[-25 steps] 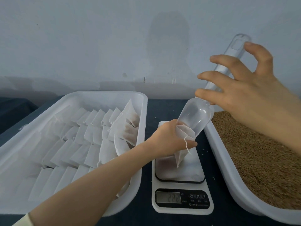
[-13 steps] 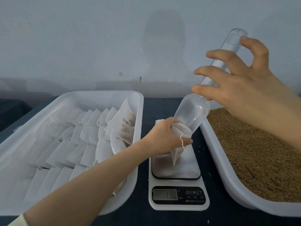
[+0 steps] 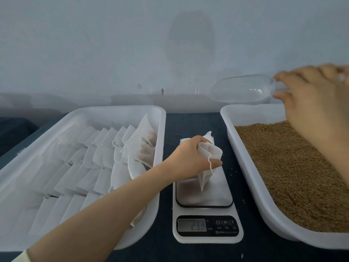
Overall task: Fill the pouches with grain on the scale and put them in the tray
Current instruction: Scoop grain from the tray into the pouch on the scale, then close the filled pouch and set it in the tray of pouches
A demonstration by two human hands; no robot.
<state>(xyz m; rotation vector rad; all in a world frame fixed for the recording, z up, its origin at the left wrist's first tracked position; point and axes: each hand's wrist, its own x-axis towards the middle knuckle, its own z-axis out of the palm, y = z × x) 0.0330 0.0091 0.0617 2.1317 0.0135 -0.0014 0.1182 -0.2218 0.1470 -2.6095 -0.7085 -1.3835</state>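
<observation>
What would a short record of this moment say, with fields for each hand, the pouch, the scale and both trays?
Left hand: grips the pouch at its open mouth
Pouch: white, stands on the scale, drawstring hanging
Right hand: holds the clear scoop by its handle
Scoop: looks empty, in the air above the grain tray, at its far end
Scale: between the trays, display lit, digits blurred
Pouch tray: rows of white pouches
Grain tray: brown grain

- Pale grey-blue wall, softly and evenly lit.
- Darker oval stain on it, near the middle.
- Dark blue table reaches the wall's foot.
</observation>
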